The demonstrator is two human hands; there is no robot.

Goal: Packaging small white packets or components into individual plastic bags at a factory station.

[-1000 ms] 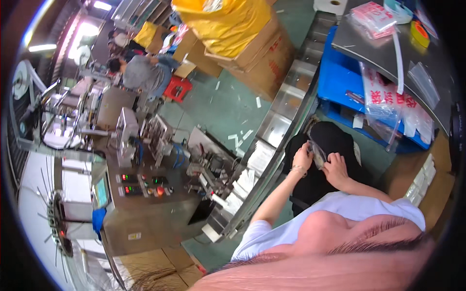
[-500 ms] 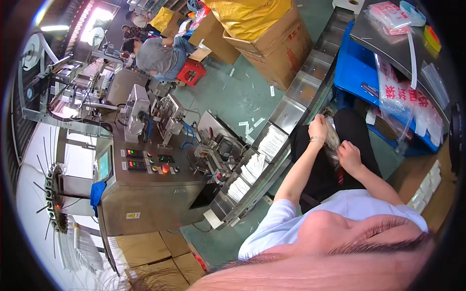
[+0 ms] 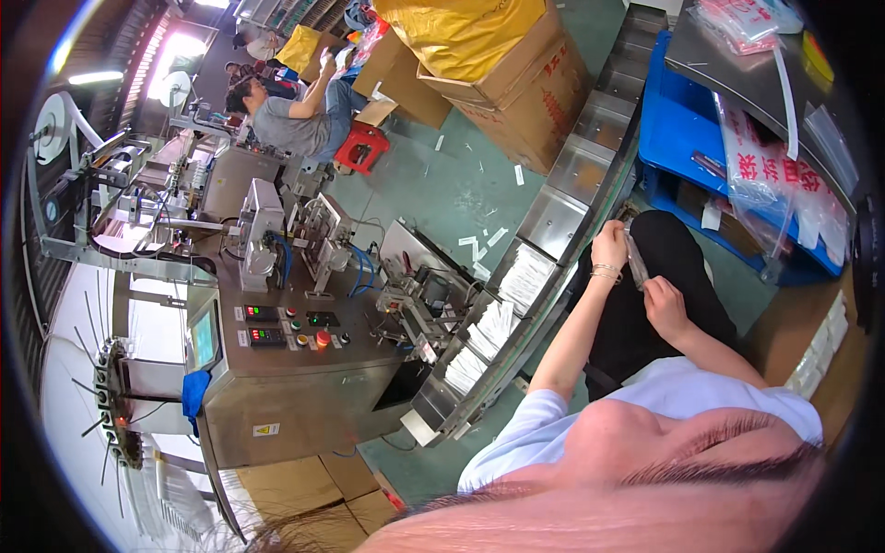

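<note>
Above my dark-trousered lap, my left hand (image 3: pixel 608 249) is closed on one end of a clear plastic bag (image 3: pixel 635 260), its fingers pinched together. My right hand (image 3: pixel 664 304) grips the other end, lower and to the right. Between them the bag looks narrow, as if folded or drawn lengthwise; its contents are too small to make out. Just left of my left arm runs a metal conveyor (image 3: pixel 550 221) divided into compartments. Piles of thin white packets (image 3: pixel 495 327) lie in its nearer compartments.
A steel machine (image 3: pixel 304 387) with buttons and a screen stands left of the conveyor. At right are a blue plastic bin (image 3: pixel 678 138) and a metal table (image 3: pixel 728 69) with plastic bags. Beyond, a large carton (image 3: pixel 516 101) holds a yellow sack; a person (image 3: pixel 293 120) sits on a red stool (image 3: pixel 362 147).
The bag between my hands has become narrower and straighter. My view has shifted slightly. In the background, the seated person has raised an arm and turned the head.
</note>
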